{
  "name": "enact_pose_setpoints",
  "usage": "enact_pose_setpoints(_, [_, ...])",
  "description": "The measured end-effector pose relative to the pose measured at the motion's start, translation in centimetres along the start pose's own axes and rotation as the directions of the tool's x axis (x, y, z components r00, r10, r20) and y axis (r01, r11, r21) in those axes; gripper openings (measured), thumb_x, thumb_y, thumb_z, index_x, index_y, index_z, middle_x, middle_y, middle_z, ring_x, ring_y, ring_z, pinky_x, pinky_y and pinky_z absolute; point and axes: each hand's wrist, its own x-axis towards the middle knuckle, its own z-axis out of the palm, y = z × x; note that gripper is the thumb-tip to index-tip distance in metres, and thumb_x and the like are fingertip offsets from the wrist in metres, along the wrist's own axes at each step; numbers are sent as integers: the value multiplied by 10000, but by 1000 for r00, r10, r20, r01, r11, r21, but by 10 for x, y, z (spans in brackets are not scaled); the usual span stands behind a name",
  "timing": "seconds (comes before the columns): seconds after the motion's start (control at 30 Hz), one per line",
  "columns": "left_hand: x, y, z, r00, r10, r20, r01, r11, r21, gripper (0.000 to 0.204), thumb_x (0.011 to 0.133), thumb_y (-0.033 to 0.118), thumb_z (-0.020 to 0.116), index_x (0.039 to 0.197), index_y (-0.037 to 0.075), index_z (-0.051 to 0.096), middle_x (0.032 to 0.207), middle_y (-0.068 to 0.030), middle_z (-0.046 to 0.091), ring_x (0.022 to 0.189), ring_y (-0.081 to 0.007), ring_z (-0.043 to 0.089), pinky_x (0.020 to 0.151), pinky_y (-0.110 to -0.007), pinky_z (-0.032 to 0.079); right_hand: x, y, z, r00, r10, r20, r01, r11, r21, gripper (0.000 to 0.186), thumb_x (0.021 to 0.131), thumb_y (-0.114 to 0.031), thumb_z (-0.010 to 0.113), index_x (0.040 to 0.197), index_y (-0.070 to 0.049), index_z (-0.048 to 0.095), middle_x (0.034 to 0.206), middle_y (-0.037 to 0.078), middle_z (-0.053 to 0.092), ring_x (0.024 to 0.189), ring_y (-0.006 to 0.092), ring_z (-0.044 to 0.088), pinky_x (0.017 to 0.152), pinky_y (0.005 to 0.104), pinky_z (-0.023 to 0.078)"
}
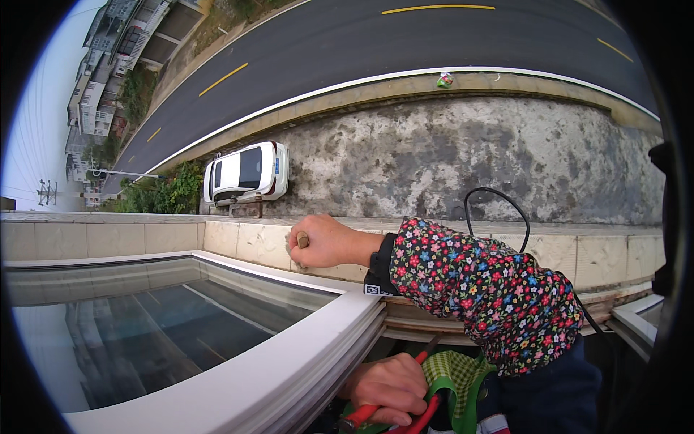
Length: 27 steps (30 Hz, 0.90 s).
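Observation:
My right hand (325, 241) reaches out over the tiled outer sill (253, 242), its arm in a floral sleeve with a black band at the wrist. Its fingers are wrapped round a brown stub (303, 239) that looks like the end of a wooden handle; the rest is hidden by the hand and the tiles. Lower down, inside the window frame (238, 354), my left hand (390, 387) is closed on a red-handled tool (361, 416). Its red parts show on both sides of the fingers, but its kind is unclear. Green checked cloth (457, 376) lies beside that hand.
The window sash with its glass pane (144, 318) stands at the left. A black cable (499, 192) loops out past the floral sleeve. Beyond the sill, far below, are a concrete yard (434, 159), a parked white car (246, 172) and a road (347, 50).

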Motion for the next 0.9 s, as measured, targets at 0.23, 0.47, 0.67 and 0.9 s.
enact_pose_setpoints(0.23, [0,1,7,998,-36,-49,35,999,-20,385,1015,163,538,801,-149,605,574,-122,459,393,-243,400,387,-396,270,-88,-20,-83,937,307,166,-305,952,-35,244,736,-136,583,838,19,742,716,141,731,698,251,725,687,353,567])
enact_pose_setpoints(0.47, [-1,2,7,997,-77,-30,77,997,-3,314,983,159,591,834,-115,626,612,-134,506,466,-298,479,433,-405,334,-234,-82,-183,609,792,-37,-789,601,-129,200,853,-184,681,876,8,733,746,81,736,687,121,729,655,290,540])
enact_pose_setpoints(0.67, [-10,3,1,996,-83,-13,83,996,35,373,993,205,577,867,-131,682,664,-181,633,534,-315,622,483,-394,473,-314,-113,-209,664,338,-667,-702,-26,-711,199,719,-26,628,890,15,720,770,252,662,697,407,674,644,417,550])
enact_pose_setpoints(0.9, [-13,5,5,987,-131,-92,144,977,156,498,1009,327,559,771,-85,704,575,-149,595,451,-268,571,430,-358,428,-289,-78,-121,875,233,-425,-263,965,-12,155,869,-77,617,963,26,684,819,96,716,719,132,703,697,283,542])
